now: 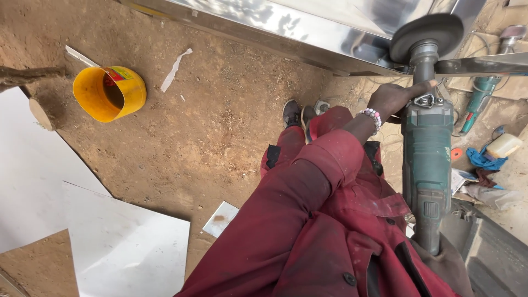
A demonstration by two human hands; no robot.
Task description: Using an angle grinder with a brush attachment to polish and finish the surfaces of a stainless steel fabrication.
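The green angle grinder (426,165) sits upright in front of me, its dark disc (426,34) against the shiny steel sheet edge (286,33), my left hand (396,98) clamped round its neck, right hand unseen; I judge polishing underway, needing steady pressure along the edge.

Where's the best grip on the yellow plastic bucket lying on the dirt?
Probably the rim of the yellow plastic bucket, taken from the open mouth, which faces the lower left. It lies tipped on its side, so the rim edge is exposed; the round wall would likely roll under a side grasp. No handle is visible.
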